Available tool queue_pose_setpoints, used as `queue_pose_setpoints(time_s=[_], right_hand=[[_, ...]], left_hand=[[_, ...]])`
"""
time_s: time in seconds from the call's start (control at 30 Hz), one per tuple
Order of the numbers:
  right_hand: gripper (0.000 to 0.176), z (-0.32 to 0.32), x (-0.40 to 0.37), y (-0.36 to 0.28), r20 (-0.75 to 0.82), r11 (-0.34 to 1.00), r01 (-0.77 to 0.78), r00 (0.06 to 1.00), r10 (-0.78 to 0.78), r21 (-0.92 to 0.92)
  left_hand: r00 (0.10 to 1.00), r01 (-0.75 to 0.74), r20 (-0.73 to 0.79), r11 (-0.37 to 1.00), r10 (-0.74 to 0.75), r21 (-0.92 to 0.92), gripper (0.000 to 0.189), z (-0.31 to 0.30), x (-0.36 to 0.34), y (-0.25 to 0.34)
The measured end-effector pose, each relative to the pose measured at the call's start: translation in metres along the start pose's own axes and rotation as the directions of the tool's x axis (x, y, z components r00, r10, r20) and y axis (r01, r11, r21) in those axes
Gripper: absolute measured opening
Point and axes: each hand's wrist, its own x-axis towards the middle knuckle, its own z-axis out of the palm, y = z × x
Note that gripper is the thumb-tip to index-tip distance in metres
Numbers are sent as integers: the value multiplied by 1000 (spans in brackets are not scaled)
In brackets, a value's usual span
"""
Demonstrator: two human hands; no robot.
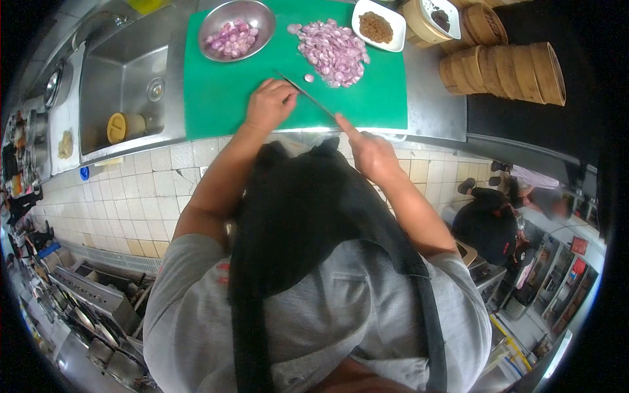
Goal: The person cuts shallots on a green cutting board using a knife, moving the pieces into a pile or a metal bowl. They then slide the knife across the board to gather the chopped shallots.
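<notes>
Over the green board (229, 98), the right hand (372, 156) grips a knife (309, 96), the left hand (270, 105) curled near its blade.

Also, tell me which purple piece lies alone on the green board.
The round piece between the knife and the pile: bare board surrounds it, while the others lie heaped or in the bowl.

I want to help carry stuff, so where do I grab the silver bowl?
Probably the left rim of the bowl, coming from the left: that's away from the knife and slices. The rim is round and open, with the onions lower inside, so your thumb could go in and fingers outside.
</notes>
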Motion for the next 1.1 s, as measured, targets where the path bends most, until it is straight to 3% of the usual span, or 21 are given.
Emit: queue_pose_setpoints(time_s=[0.17, 0.27, 0.37, 0.77, 0.97, 1.1], right_hand=[[85, 17, 7, 9, -25, 999, 37, 999, -37, 20], [70, 15, 8, 8, -56, 998, 39, 998, -36, 48], [82, 3, 5, -1, -51, 999, 36, 998, -34, 33], [82, 18, 4, 6, -63, 995, 58, 997, -53, 82], [64, 19, 13, 3, -111, 986, -48, 992, 66, 158], [70, 8, 5, 13, -211, 976, 75, 977, -31, 203]], left_hand=[[1000, -7, -7, 1000, 7, -6, 9, 0, 0, 0], [1000, 15, 2, 1000, -15, -8, 9, -2, 1, 2], [1000, 16, 9, 1000, -16, -8, 9, -1, 0, 1], [1000, 13, -11, 1000, -13, 1, 10, -1, 0, 2], [1000, 14, 6, 1000, -14, -8, 9, 0, -1, 1], [998, 58, 5, 998, -58, -12, 10, -6, -1, 2]])
